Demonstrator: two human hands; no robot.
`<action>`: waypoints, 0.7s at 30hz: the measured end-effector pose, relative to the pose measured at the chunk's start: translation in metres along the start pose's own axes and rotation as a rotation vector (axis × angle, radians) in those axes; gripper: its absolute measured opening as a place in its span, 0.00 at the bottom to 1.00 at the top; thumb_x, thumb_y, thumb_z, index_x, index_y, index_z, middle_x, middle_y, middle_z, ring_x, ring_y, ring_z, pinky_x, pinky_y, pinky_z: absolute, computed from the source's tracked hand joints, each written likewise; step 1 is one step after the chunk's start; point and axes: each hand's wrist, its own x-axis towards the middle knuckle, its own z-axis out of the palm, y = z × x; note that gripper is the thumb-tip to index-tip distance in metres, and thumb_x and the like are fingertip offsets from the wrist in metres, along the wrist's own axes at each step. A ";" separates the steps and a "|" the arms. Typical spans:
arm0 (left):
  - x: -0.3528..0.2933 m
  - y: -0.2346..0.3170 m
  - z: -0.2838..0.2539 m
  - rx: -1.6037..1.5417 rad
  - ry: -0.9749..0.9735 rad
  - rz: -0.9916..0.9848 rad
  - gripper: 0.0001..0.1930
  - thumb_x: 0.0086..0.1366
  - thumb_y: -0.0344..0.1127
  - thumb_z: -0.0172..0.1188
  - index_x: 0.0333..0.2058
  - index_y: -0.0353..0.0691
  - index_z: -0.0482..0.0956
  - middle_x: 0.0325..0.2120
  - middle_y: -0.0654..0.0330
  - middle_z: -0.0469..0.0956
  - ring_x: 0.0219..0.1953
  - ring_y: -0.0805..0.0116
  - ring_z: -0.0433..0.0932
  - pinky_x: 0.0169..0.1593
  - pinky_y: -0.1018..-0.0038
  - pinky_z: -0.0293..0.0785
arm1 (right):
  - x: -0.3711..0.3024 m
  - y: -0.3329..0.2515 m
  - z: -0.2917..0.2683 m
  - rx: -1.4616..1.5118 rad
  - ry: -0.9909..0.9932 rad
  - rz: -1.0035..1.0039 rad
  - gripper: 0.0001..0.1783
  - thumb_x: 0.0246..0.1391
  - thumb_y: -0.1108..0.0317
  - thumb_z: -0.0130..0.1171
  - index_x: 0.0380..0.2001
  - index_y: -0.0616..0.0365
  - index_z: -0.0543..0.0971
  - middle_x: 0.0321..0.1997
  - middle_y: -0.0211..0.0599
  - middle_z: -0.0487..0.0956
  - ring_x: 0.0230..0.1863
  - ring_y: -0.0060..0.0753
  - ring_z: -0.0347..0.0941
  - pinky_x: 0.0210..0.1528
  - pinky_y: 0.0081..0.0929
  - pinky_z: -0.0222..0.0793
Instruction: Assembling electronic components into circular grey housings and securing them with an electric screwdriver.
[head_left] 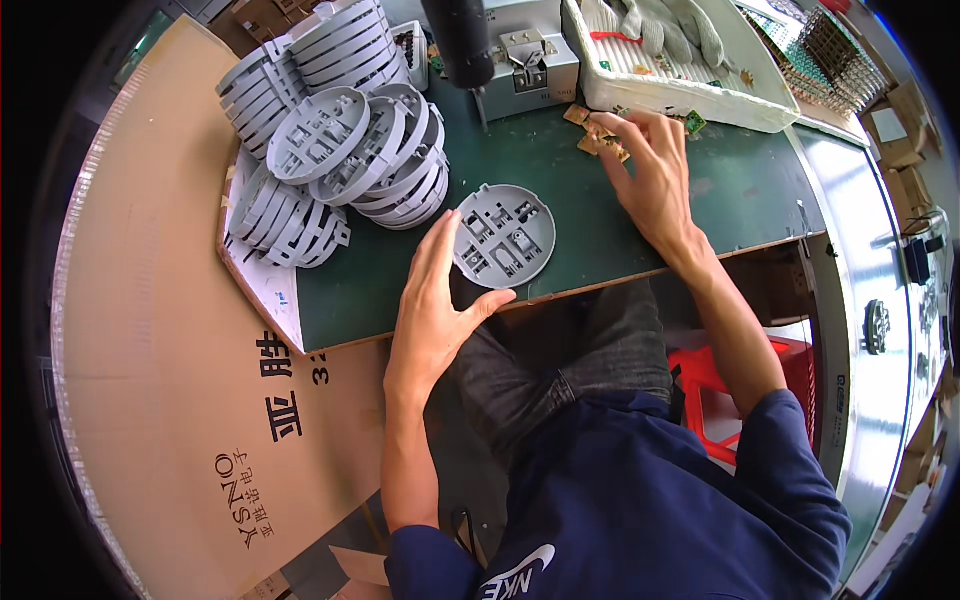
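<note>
A round grey plastic tray (538,248) with moulded slots and posts lies face up at the table's near edge. My left hand (432,315) curves along its left side, fingers stretched out at the rim and thumb spread below it; the hand is open. Farther right, my right hand (655,185) reaches over a small group of tan circuit boards (588,145). Its thumb and index finger are apart at the boards, with nothing visible held between them. The other fingers are bent, and the hand partly covers the boards.
Stacked grey round trays (345,60) crowd the left back. A metal box with a clamp-like top (530,75) stands at the back, below a dark cylindrical tool (460,45). A white foam bin (690,100) holds gloves (680,30). A red stool (700,385) stands under the table.
</note>
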 end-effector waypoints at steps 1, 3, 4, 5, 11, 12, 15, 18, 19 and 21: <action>-0.004 0.002 0.001 0.002 -0.002 -0.006 0.46 0.58 0.47 0.75 0.69 0.33 0.63 0.67 0.45 0.67 0.68 0.46 0.66 0.70 0.57 0.65 | -0.004 -0.010 -0.006 0.113 -0.050 0.007 0.19 0.52 0.74 0.70 0.49 0.55 0.82 0.40 0.38 0.79 0.39 0.39 0.74 0.45 0.36 0.72; -0.011 0.002 0.007 0.229 0.055 -0.051 0.40 0.59 0.47 0.75 0.64 0.31 0.70 0.62 0.46 0.70 0.63 0.45 0.71 0.65 0.55 0.69 | -0.014 -0.041 -0.024 0.367 -0.257 0.083 0.18 0.54 0.73 0.70 0.49 0.56 0.81 0.29 0.35 0.78 0.29 0.36 0.74 0.35 0.32 0.73; -0.012 0.007 0.013 0.254 0.113 -0.020 0.36 0.59 0.46 0.74 0.60 0.31 0.75 0.58 0.46 0.72 0.57 0.46 0.73 0.59 0.55 0.71 | -0.019 -0.057 -0.033 0.409 -0.348 0.142 0.20 0.54 0.72 0.70 0.51 0.56 0.80 0.29 0.35 0.78 0.30 0.36 0.75 0.36 0.33 0.73; -0.014 0.013 0.017 0.279 0.119 -0.012 0.35 0.60 0.46 0.74 0.60 0.31 0.75 0.58 0.46 0.72 0.56 0.47 0.73 0.58 0.55 0.72 | -0.021 -0.067 -0.036 0.450 -0.439 0.200 0.21 0.55 0.72 0.70 0.53 0.56 0.79 0.30 0.36 0.78 0.30 0.37 0.75 0.36 0.34 0.73; -0.026 0.047 0.022 0.168 0.012 0.051 0.26 0.61 0.36 0.73 0.58 0.38 0.79 0.50 0.51 0.82 0.50 0.50 0.80 0.53 0.60 0.77 | -0.013 -0.037 0.002 0.434 -0.365 0.309 0.22 0.58 0.73 0.65 0.57 0.59 0.77 0.31 0.39 0.79 0.33 0.36 0.78 0.38 0.32 0.75; -0.027 0.049 0.022 0.082 -0.056 0.044 0.25 0.61 0.35 0.73 0.56 0.39 0.80 0.47 0.53 0.84 0.49 0.51 0.81 0.53 0.60 0.78 | -0.008 -0.033 0.008 0.523 -0.378 0.358 0.21 0.59 0.73 0.65 0.56 0.60 0.77 0.32 0.39 0.80 0.34 0.34 0.79 0.39 0.31 0.75; -0.023 0.054 0.024 -0.190 -0.158 0.198 0.18 0.61 0.33 0.73 0.50 0.40 0.85 0.44 0.56 0.86 0.48 0.56 0.82 0.54 0.64 0.78 | 0.006 -0.030 0.023 0.614 -0.381 0.397 0.21 0.61 0.71 0.64 0.56 0.62 0.76 0.34 0.39 0.82 0.35 0.33 0.81 0.41 0.31 0.77; 0.001 0.043 0.003 0.220 0.143 0.225 0.20 0.60 0.30 0.71 0.52 0.41 0.84 0.61 0.53 0.74 0.62 0.51 0.72 0.64 0.59 0.70 | 0.001 -0.036 0.024 0.250 -0.207 0.190 0.28 0.61 0.63 0.67 0.61 0.60 0.72 0.34 0.44 0.84 0.31 0.47 0.82 0.38 0.39 0.77; 0.007 0.039 -0.005 0.220 0.194 0.121 0.23 0.60 0.31 0.71 0.55 0.40 0.82 0.64 0.52 0.71 0.65 0.49 0.69 0.65 0.58 0.68 | 0.002 -0.045 0.012 0.259 -0.211 0.181 0.28 0.61 0.63 0.67 0.61 0.60 0.72 0.34 0.44 0.84 0.31 0.47 0.82 0.38 0.39 0.77; 0.009 0.022 -0.006 0.162 0.103 0.030 0.23 0.63 0.32 0.70 0.57 0.37 0.80 0.63 0.49 0.73 0.63 0.47 0.72 0.64 0.59 0.70 | 0.001 -0.054 -0.007 0.134 -0.755 0.375 0.29 0.60 0.62 0.67 0.61 0.58 0.71 0.34 0.45 0.85 0.32 0.50 0.83 0.38 0.41 0.77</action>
